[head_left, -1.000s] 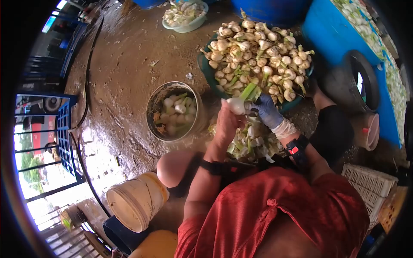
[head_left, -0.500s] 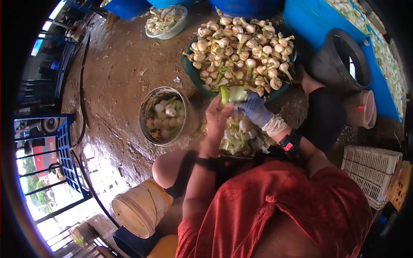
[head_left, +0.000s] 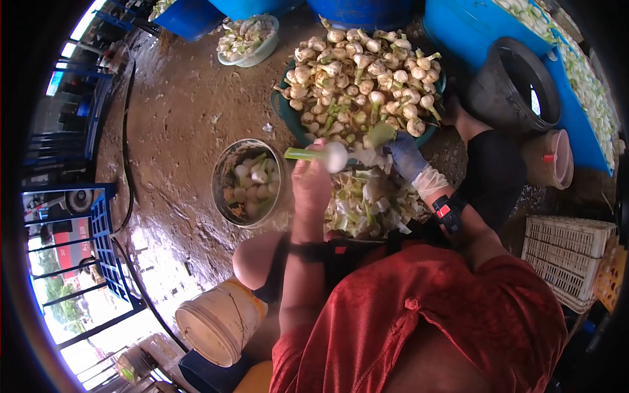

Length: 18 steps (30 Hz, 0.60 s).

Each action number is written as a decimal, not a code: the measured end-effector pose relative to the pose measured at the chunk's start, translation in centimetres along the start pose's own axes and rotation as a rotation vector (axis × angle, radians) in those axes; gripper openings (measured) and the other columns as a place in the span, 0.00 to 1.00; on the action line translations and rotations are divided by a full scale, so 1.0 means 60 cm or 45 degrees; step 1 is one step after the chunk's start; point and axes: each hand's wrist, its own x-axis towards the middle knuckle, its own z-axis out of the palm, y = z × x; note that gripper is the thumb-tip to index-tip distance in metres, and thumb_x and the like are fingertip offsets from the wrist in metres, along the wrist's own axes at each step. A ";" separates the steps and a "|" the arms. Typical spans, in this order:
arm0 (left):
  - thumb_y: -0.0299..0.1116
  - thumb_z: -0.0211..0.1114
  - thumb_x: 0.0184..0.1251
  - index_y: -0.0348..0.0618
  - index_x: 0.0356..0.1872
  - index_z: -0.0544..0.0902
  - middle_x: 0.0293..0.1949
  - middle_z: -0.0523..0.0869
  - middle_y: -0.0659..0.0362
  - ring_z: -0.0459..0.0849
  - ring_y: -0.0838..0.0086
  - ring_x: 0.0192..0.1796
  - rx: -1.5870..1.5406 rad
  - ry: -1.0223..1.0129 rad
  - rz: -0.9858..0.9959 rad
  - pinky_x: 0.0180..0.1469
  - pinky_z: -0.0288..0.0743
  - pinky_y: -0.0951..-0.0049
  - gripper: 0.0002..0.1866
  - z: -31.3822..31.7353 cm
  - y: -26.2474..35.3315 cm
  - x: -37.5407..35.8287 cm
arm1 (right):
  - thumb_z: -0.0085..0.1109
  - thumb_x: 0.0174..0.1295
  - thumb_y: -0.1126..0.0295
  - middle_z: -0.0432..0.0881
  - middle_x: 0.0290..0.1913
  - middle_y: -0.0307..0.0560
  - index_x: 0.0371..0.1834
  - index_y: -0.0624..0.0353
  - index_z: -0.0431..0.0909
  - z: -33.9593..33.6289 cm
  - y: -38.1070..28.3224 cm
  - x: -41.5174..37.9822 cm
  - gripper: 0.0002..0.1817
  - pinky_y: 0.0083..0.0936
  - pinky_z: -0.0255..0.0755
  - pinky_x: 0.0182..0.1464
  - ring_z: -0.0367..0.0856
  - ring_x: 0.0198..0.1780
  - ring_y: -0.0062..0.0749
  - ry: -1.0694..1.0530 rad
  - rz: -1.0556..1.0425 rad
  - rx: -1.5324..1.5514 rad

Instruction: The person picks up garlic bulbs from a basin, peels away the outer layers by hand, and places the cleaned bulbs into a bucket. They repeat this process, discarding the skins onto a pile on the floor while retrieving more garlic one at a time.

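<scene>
My bare left hand (head_left: 310,187) grips a peeled garlic bulb (head_left: 336,157) by its green stem, the smooth white head pointing right. To its right, my right hand (head_left: 407,157), in a blue glove, is closed on loose garlic skin (head_left: 381,135), greenish and blurred. Whether a blade is also in those fingers is hard to make out. Beyond both hands, unpeeled garlic bulbs (head_left: 367,72) with brownish skins fill a green basin (head_left: 288,118). Stripped garlic skins (head_left: 373,203) lie heaped beneath the hands. At the left, a bucket (head_left: 226,208) contains several clean white bulbs (head_left: 259,177).
A pale bowl of peelings (head_left: 247,56) sits on the wet brown floor (head_left: 170,105). Blue tubs line the back. At the right are a black bucket (head_left: 485,95), a pinkish bucket (head_left: 544,160) and a white crate (head_left: 567,255). A lidded pail (head_left: 219,321) stands lower left.
My hands have moved apart. The left hand has shifted left with the garlic bulb, whose white head now shows. The right hand has drawn right with the skin.
</scene>
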 end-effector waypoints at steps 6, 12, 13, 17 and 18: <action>0.36 0.64 0.61 0.38 0.45 0.77 0.43 0.83 0.52 0.82 0.66 0.46 0.441 0.414 0.083 0.50 0.74 0.71 0.16 -0.085 -0.018 0.016 | 0.60 0.47 0.67 0.81 0.31 0.55 0.35 0.62 0.80 -0.050 0.062 -0.047 0.13 0.36 0.73 0.37 0.80 0.32 0.45 -0.625 -0.089 -1.284; 0.38 0.75 0.46 0.39 0.40 0.78 0.33 0.84 0.50 0.82 0.55 0.36 1.265 0.304 0.075 0.42 0.75 0.62 0.22 -0.035 -0.012 0.000 | 0.59 0.47 0.68 0.77 0.46 0.57 0.49 0.59 0.73 0.000 -0.013 -0.083 0.23 0.40 0.68 0.54 0.74 0.52 0.51 -0.308 -0.225 -1.320; 0.38 0.75 0.45 0.40 0.39 0.79 0.32 0.83 0.49 0.82 0.56 0.36 1.607 0.209 0.139 0.41 0.75 0.62 0.21 -0.023 -0.012 -0.002 | 0.58 0.45 0.72 0.77 0.47 0.55 0.50 0.58 0.73 0.015 -0.037 -0.080 0.24 0.41 0.68 0.54 0.74 0.53 0.51 -0.114 -0.573 -1.259; 0.32 0.60 0.61 0.33 0.33 0.83 0.29 0.84 0.58 0.81 0.79 0.30 1.295 -0.468 -0.238 0.29 0.76 0.72 0.11 -0.034 -0.044 -0.003 | 0.57 0.46 0.72 0.70 0.60 0.48 0.56 0.52 0.72 0.032 -0.112 -0.056 0.28 0.45 0.59 0.62 0.68 0.59 0.47 -0.239 -1.093 -1.283; 0.32 0.59 0.61 0.33 0.35 0.82 0.29 0.84 0.57 0.82 0.77 0.29 1.155 -0.427 -0.375 0.28 0.76 0.72 0.11 -0.011 -0.046 -0.009 | 0.56 0.48 0.67 0.69 0.60 0.44 0.57 0.50 0.72 0.027 -0.109 -0.058 0.27 0.48 0.55 0.63 0.67 0.61 0.44 -0.251 -1.248 -1.458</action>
